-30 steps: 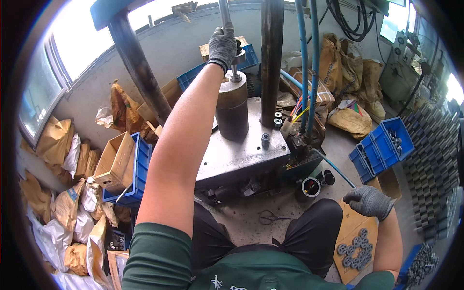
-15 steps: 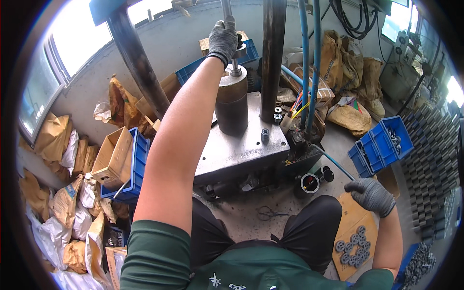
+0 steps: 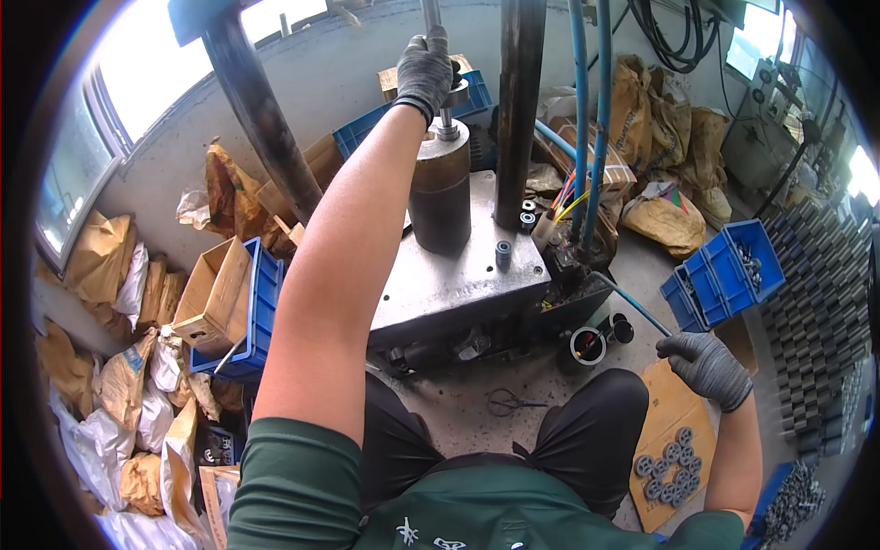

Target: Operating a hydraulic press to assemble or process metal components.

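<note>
My gloved left hand (image 3: 424,73) is closed around an upright steel rod (image 3: 432,13), beside a metal ring (image 3: 456,93). Below the ring, the rod's lower end meets the top of a thick dark steel cylinder (image 3: 440,197), which stands on a metal press table (image 3: 449,280). The fingers hide part of the rod and ring. Out to the right, my gloved right hand (image 3: 711,370) grips the end of a thin blue lever (image 3: 634,303). Small cylindrical bushings (image 3: 503,254) stand on the table at the right of the cylinder.
Dark press columns (image 3: 517,119) and blue hoses (image 3: 600,119) rise around the table. Blue bins (image 3: 733,266) of metal parts stand right. Spoked round parts (image 3: 672,467) lie on cardboard near my right knee. Scissors (image 3: 510,402) lie on the floor. Sacks (image 3: 128,394) fill the left.
My right hand has shifted very slightly to the right while still on the lever. My left hand, the rod and the cylinder look unmoved.
</note>
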`<state>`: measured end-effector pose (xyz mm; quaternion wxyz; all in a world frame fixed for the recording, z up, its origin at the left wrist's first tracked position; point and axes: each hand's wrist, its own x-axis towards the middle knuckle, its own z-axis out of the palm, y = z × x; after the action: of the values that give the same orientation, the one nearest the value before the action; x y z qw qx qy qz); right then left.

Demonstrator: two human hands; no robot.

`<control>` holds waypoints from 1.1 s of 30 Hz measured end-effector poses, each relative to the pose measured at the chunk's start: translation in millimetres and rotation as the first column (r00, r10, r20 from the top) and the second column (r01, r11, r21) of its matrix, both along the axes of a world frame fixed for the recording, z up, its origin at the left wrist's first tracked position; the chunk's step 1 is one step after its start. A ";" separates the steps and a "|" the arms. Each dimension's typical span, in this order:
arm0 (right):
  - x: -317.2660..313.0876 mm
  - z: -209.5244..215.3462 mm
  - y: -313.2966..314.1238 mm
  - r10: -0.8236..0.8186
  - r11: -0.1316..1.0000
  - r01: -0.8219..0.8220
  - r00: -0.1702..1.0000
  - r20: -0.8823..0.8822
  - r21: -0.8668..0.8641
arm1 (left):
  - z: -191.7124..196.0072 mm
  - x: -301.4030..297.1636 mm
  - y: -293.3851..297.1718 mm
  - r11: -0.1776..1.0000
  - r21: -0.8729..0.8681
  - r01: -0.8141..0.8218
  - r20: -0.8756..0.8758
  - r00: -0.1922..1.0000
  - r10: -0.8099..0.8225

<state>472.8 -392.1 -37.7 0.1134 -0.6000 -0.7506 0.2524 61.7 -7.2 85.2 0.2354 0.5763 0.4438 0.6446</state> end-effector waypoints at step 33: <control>-2.7 3.7 8.6 -0.062 0.991 0.064 0.998 -0.023 0.120 | -13.7 -2.8 23.9 0.998 0.005 -0.069 -0.051 0.996 0.069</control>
<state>470.2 -383.6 -34.0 0.1648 -0.6129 -0.7441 0.2087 58.9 16.7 71.5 0.2008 0.5773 0.4680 0.6383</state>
